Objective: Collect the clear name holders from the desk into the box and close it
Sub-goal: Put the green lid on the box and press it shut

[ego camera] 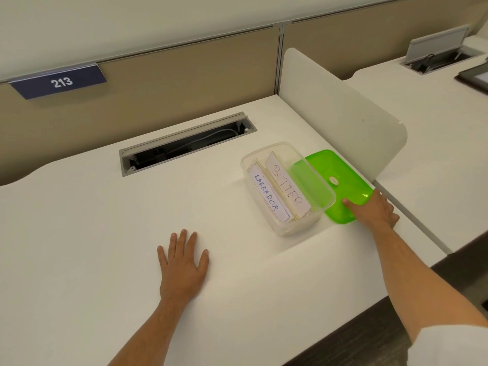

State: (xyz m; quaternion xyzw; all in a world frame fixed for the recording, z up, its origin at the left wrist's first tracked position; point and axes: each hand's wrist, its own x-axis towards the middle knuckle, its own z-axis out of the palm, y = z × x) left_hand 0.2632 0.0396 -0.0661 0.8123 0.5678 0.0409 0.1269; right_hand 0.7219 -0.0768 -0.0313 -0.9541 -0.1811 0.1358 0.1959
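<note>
A clear plastic box (303,223) stands open on the white desk (92,233), right of centre. Inside it lean clear name holders with white cards, one reading "LABRADOR" (268,195) and one reading "BUTTER" (286,184). The green lid (338,178) lies flat on the desk, partly behind the box's right side. My right hand (375,211) grips the lid's near right edge, thumb on top. My left hand (182,262) rests flat on the desk with fingers spread, well left of the box, holding nothing.
An open cable slot (184,143) is sunk into the desk behind the box. A white divider panel (343,112) rises just right of the lid. A tan partition carries a blue "213" sign (60,81). The neighbouring desk (435,128) lies at right.
</note>
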